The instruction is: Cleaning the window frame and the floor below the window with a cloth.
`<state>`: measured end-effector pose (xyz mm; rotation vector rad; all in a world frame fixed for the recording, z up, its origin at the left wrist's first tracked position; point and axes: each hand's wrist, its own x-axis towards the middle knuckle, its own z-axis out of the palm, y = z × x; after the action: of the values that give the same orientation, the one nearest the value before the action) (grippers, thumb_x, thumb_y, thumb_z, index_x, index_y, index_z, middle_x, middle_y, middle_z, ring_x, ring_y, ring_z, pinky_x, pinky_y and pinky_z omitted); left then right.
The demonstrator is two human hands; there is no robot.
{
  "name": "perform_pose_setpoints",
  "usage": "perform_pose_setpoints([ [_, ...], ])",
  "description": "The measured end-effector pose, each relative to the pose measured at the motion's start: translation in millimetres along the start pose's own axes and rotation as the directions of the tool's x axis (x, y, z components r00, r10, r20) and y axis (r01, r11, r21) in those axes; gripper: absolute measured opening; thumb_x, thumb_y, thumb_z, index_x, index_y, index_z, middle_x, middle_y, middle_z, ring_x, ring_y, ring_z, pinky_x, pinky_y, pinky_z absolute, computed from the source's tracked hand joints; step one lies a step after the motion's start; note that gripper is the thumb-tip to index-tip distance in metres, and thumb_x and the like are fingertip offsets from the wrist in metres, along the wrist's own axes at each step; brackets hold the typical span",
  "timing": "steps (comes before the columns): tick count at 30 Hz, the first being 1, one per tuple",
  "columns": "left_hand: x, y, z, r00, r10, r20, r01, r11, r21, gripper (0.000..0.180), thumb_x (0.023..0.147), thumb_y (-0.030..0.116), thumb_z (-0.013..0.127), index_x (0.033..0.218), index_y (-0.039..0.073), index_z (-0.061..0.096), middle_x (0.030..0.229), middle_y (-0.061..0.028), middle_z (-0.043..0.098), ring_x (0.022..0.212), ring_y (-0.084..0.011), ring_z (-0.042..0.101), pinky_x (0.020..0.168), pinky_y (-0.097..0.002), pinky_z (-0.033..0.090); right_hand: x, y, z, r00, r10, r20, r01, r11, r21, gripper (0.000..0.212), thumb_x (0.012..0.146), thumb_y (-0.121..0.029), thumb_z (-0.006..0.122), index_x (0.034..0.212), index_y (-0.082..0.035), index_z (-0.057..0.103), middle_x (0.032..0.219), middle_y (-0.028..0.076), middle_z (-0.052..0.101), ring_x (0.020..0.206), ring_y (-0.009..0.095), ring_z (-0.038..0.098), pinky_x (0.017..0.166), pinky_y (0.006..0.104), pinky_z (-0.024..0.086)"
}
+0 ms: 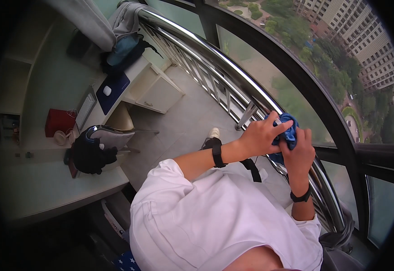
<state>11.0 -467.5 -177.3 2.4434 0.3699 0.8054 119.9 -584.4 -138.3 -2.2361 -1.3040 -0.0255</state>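
Observation:
A bunched blue cloth point(289, 133) is gripped between my two hands, just over the curved metal railing by the window. My left hand point(261, 137) has its fingers closed around the cloth's upper left side, where a small pale patch, perhaps a tag, shows. From below and to the right, my right hand point(299, 152) presses its closed fingers into the same cloth. Part of the cloth hangs beneath the hands, and its full shape is hidden by them. Black bands circle both my wrists.
The shiny railing point(197, 52) runs along large windows point(269, 67) with buildings and trees beyond. At left, a desk point(48, 187) bears a keyboard point(86, 106), a mouse point(107, 91) on a dark blue mat and a red box point(59, 122). A chair point(115, 136) carries black clothing.

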Motion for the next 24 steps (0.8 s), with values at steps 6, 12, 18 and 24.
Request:
perform_pose_setpoints([
  [6,3,-54,-35,0.995,-0.062,-0.078,0.063,0.998,0.013,0.065,0.066,0.027,0.077,0.126,0.023,0.052,0.102,-0.0116,0.051,0.062,-0.0265,0.063,0.05,-0.0357,0.054,40,-42,39,0.995,-0.095,-0.039,0.094,0.995,-0.031,0.043,0.068,-0.018,0.076,0.105,-0.005,0.06,0.092,0.013,0.054,0.065,0.035,0.063,0.056,0.0402,0.052],
  [12,-9,-136,-92,0.977,-0.142,-0.159,0.148,0.989,0.023,0.062,0.071,0.026,0.075,0.127,0.022,0.048,0.102,-0.0138,0.051,0.07,-0.0331,0.065,0.056,-0.0413,0.055,88,-111,110,0.983,-0.173,-0.069,0.172,0.985,-0.026,0.043,0.07,-0.02,0.077,0.107,-0.005,0.061,0.094,0.012,0.055,0.067,0.034,0.063,0.058,0.0398,0.052],
  [18,-93,-229,-148,0.855,-0.518,0.015,0.514,0.843,-0.162,0.059,0.073,0.024,0.073,0.126,0.016,0.048,0.11,-0.0147,0.052,0.094,-0.0372,0.061,0.078,-0.0442,0.053,113,-188,209,0.924,-0.24,0.297,0.211,0.969,0.127,0.037,0.072,-0.022,0.074,0.102,-0.003,0.062,0.094,0.013,0.058,0.073,0.036,0.062,0.063,0.0439,0.05],
  [24,-189,-296,-194,0.733,-0.675,-0.085,0.647,0.73,-0.219,0.061,0.073,0.019,0.071,0.129,0.015,0.048,0.111,-0.0162,0.053,0.096,-0.0404,0.06,0.081,-0.0448,0.052,109,-266,314,0.816,-0.287,0.502,0.162,0.947,0.279,0.035,0.073,-0.024,0.073,0.097,-0.002,0.063,0.091,0.015,0.059,0.076,0.038,0.062,0.067,0.0436,0.051],
])
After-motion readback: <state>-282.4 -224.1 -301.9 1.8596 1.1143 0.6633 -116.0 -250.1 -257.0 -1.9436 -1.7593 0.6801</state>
